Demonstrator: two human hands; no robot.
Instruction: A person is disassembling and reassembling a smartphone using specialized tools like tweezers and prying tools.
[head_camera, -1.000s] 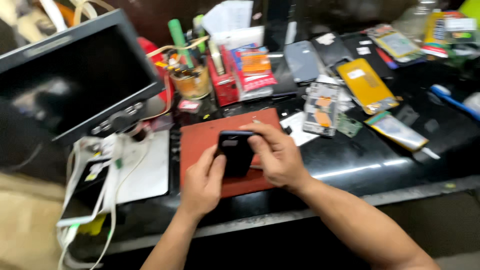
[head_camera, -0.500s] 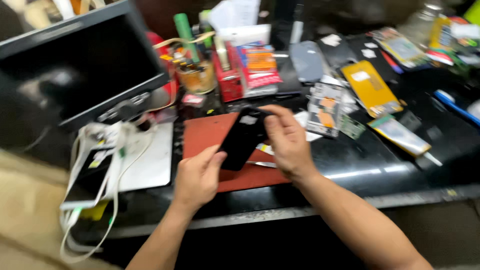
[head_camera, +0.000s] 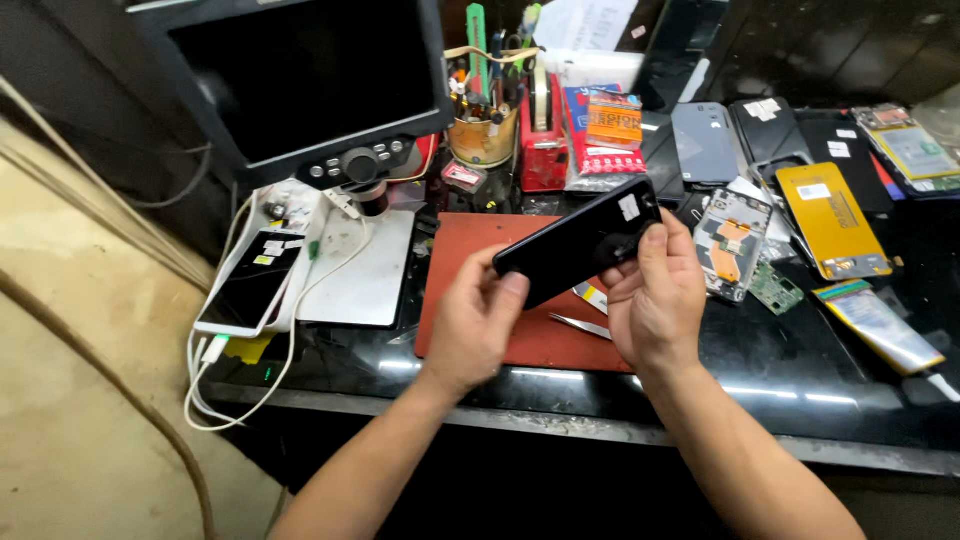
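I hold a black smartphone (head_camera: 580, 240) in both hands above a red work mat (head_camera: 480, 250). My left hand (head_camera: 475, 320) grips the phone's lower left end with thumb and fingers. My right hand (head_camera: 655, 295) grips its upper right part, thumb on the back near a small white sticker. The phone is tilted, back side up. Metal tweezers (head_camera: 580, 325) lie on the mat between my hands.
A dark monitor (head_camera: 300, 80) stands at the back left. A white phone (head_camera: 250, 285) on a cable lies left of the mat. A tool cup (head_camera: 483, 135), a red tape dispenser (head_camera: 545, 150), phone backs, a yellow panel (head_camera: 830, 220) and circuit boards (head_camera: 735, 240) crowd the black bench.
I have lifted the phone off the mat and turned it more crosswise. The camera has moved closer and swung, so the monitor and bench sit differently in view.
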